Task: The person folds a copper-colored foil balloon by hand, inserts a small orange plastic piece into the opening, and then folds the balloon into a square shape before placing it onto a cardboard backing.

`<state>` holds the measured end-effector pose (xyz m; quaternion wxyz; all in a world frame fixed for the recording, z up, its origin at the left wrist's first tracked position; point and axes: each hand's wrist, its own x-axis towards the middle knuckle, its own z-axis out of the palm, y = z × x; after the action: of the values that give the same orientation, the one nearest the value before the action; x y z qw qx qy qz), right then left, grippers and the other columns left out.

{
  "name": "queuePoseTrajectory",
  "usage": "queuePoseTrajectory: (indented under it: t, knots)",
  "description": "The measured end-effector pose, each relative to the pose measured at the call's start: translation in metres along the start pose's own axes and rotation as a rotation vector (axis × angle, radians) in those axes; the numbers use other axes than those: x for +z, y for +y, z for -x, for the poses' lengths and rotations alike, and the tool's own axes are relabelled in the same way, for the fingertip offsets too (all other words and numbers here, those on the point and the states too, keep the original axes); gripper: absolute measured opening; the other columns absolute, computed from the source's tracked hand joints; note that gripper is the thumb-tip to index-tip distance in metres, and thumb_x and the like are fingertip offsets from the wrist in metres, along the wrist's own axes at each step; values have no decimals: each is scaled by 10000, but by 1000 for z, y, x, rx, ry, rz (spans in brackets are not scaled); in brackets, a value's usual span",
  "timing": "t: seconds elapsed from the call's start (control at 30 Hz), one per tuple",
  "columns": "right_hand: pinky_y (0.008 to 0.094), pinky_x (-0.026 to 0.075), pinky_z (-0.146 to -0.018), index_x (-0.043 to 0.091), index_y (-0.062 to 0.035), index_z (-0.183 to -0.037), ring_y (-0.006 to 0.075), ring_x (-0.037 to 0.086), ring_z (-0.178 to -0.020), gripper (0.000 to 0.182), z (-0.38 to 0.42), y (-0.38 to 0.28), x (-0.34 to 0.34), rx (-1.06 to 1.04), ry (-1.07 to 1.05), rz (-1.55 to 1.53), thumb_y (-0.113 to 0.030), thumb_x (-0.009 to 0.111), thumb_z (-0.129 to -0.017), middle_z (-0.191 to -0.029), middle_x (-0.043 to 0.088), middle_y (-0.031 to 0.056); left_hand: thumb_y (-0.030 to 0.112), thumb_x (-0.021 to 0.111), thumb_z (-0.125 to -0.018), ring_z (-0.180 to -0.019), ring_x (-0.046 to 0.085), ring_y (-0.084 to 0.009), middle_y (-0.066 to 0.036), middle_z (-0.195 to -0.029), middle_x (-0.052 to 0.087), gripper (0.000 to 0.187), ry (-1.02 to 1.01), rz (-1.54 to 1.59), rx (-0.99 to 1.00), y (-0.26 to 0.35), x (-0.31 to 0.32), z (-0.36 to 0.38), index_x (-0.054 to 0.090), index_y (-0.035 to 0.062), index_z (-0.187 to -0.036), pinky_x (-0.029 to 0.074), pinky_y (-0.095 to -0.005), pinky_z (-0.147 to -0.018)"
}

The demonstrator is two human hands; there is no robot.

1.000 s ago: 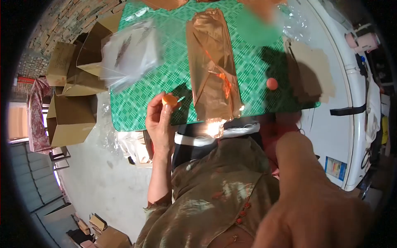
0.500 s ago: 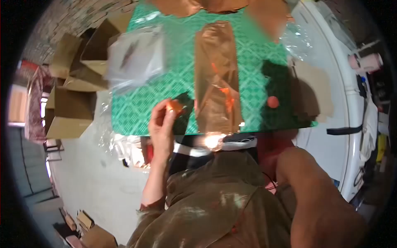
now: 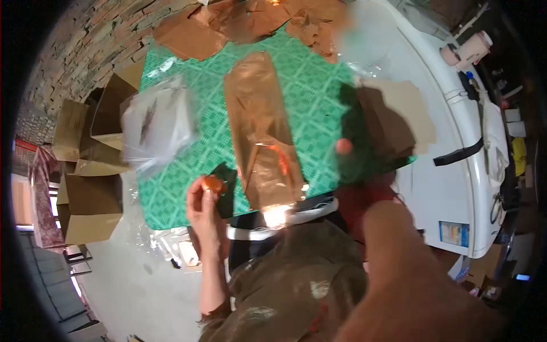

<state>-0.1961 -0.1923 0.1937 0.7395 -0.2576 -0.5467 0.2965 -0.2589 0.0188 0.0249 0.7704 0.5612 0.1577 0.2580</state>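
In my left hand (image 3: 202,208), thumb and fingers pinch a small round orange object (image 3: 213,184) whose kind I cannot make out. It is held over the near left part of the green patterned table (image 3: 316,111). A long, shiny copper-coloured bag or folded sheet (image 3: 259,108) lies flat to the right of this hand. An orange strip (image 3: 280,159) shows on its near half. My right arm (image 3: 393,239) reaches down at the table's near right edge, beside something dark red (image 3: 364,208). The right hand itself is hidden.
A stack of clear plastic bags (image 3: 159,122) lies at the left. More copper-coloured sheets (image 3: 245,23) are at the far edge. A pinkish round thing (image 3: 343,146) sits near brown cardboard (image 3: 419,111). Open cardboard boxes (image 3: 91,205) stand left of the table.
The view has turned and shifted, so the table sits differently in it. My left hand still pinches the orange object. The right hand is hidden in both frames.
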Motion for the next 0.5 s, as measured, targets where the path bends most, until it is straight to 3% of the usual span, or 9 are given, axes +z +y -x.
queuePoseTrajectory:
  t: [0.23, 0.5]
  knots:
    - [576, 516, -997, 665, 66, -1159, 441, 639, -1163, 658, -12, 11, 25, -49, -153, -129, -574, 601, -1022, -1184, 672, 334, 147, 635, -1073, -1073, 692, -213, -139, -1252, 684, 333, -14, -9, 6, -13, -12, -4, 602, -12, -1363, 578, -356, -974]
    - [556, 544, -971, 684, 72, -1151, 425, 668, -1123, 637, -18, 11, 41, -31, -244, -227, -548, 598, -1033, -1154, 691, 326, 155, 657, -1061, -1019, 676, -193, -112, -1210, 694, 290, -7, -23, 22, -10, -2, 1, 635, 10, -1311, 585, -372, -927]
